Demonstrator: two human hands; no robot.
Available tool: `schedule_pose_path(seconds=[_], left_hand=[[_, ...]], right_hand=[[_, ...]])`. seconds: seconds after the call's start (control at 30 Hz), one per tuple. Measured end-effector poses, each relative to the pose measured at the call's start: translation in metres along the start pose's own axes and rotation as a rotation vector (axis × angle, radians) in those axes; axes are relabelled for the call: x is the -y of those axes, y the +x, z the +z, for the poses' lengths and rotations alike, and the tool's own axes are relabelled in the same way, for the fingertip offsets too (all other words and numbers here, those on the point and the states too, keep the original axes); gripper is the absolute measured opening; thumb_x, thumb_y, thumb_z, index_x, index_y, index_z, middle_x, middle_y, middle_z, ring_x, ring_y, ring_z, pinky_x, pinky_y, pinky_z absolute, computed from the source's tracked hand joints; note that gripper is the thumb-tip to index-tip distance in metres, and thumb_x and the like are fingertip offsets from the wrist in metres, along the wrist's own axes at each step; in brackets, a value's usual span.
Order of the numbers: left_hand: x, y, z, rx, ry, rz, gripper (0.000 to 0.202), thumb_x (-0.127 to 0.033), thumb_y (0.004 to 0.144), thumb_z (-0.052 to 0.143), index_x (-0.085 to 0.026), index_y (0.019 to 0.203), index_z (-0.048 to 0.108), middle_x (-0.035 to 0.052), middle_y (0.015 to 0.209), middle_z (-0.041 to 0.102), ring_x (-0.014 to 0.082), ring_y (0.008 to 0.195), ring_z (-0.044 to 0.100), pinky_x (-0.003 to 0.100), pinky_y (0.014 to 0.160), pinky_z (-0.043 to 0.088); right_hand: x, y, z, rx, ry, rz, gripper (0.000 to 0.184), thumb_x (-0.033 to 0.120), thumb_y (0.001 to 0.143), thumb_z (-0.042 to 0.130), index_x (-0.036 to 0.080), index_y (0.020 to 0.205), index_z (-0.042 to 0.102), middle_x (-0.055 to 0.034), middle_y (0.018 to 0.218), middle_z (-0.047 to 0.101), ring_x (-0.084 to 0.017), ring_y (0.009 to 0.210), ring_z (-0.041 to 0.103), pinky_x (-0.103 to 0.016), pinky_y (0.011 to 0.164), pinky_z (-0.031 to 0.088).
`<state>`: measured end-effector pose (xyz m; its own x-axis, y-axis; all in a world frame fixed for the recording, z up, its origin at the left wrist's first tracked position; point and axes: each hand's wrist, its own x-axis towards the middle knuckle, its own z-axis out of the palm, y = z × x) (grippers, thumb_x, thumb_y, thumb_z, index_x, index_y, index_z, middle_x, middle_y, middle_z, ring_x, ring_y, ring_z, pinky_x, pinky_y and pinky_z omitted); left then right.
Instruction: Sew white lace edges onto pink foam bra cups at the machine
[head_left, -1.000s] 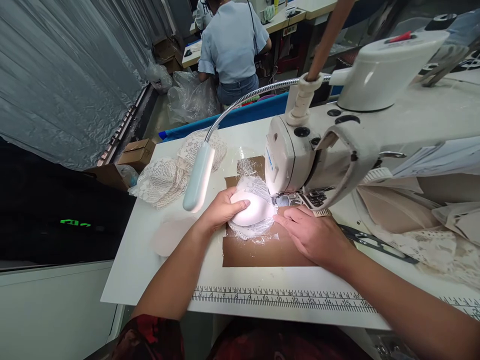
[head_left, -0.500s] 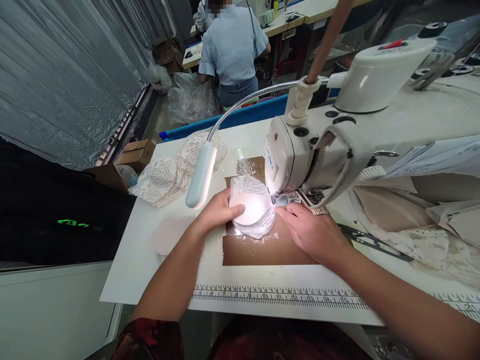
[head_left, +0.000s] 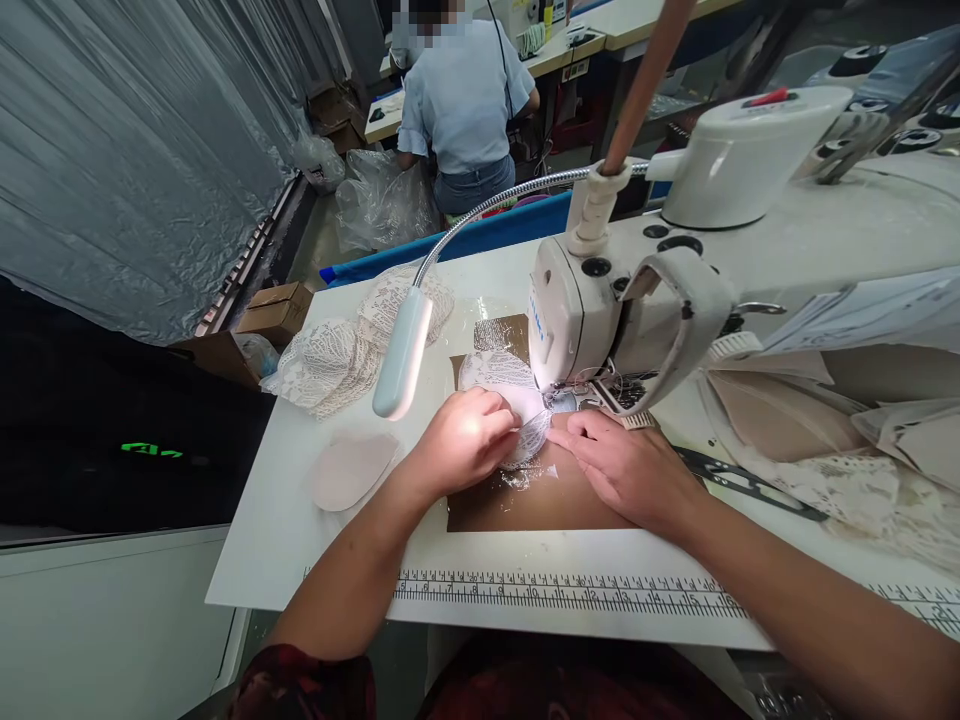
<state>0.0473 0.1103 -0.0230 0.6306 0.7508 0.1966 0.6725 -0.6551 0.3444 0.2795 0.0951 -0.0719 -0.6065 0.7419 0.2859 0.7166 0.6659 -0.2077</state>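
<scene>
The white lace cup (head_left: 531, 436) lies flat under the needle end of the sewing machine (head_left: 574, 315), and the light shines bright on it. Your left hand (head_left: 469, 440) is on top of the cup, with its fingers curled down and hiding part of it. I cannot tell if those fingers pinch the cloth or just press it. Your right hand (head_left: 626, 465) is on the other side, with its pointing finger at the cup's edge, close to the needle. I cannot tell if it pinches there. Your two hands are apart, with a bit of lace showing between them.

Under the cup is a shiny brown sheet (head_left: 555, 505), stuck on the white table (head_left: 259, 540). A ruler strip (head_left: 562, 597) runs along the edge near you. To your left, a smooth beige pad (head_left: 351, 470) lies by your arm, and past it sits a pile of lace cups (head_left: 322, 362). A small lamp (head_left: 403, 360) on a bendy neck hangs near them. More lace (head_left: 847, 490) lies to your right. Farther off, a person in a blue shirt (head_left: 461, 100) sits facing away from you.
</scene>
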Motion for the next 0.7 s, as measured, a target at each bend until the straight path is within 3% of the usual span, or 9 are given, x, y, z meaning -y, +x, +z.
schedule_pose_path(seconds=[0.1,0.27,0.5,0.7], left_hand=[[0.002,0.002,0.014,0.072,0.017,0.001,0.021,-0.03,0.09,0.05,-0.015,0.092,0.064,0.0087,0.086,0.061,0.0205,0.084,0.055,0.031,0.076,0.042],[0.006,0.004,0.025,0.067,0.102,-0.065,0.026,-0.03,0.093,0.044,-0.016,0.084,0.063,0.0057,0.077,0.06,0.019,0.077,0.053,0.031,0.072,0.04],[0.007,0.006,0.025,0.043,0.007,-0.105,0.023,-0.029,0.093,0.045,-0.017,0.082,0.061,0.0044,0.077,0.062,0.0175,0.076,0.053,0.03,0.073,0.042],[0.006,0.006,0.02,0.05,-0.002,-0.011,0.025,-0.031,0.093,0.044,-0.015,0.095,0.064,0.0073,0.089,0.064,0.0187,0.084,0.056,0.032,0.079,0.044]], right_hand=[[-0.002,-0.002,0.003,0.0,0.041,-0.039,0.041,0.008,0.083,0.044,0.021,0.116,0.064,-0.0047,0.091,0.062,-0.015,0.074,0.049,-0.028,0.062,0.029],[-0.001,0.001,0.001,0.02,0.087,-0.07,0.042,0.006,0.08,0.043,0.022,0.113,0.064,-0.0045,0.089,0.06,-0.017,0.078,0.05,-0.028,0.063,0.03],[0.004,0.006,-0.003,0.047,0.077,-0.085,0.048,0.002,0.073,0.043,0.024,0.109,0.066,-0.0046,0.092,0.061,-0.018,0.083,0.048,-0.029,0.065,0.03],[0.006,0.008,-0.004,0.068,0.011,-0.007,0.044,0.004,0.077,0.043,0.021,0.11,0.066,-0.0046,0.088,0.061,-0.018,0.081,0.049,-0.029,0.06,0.027]])
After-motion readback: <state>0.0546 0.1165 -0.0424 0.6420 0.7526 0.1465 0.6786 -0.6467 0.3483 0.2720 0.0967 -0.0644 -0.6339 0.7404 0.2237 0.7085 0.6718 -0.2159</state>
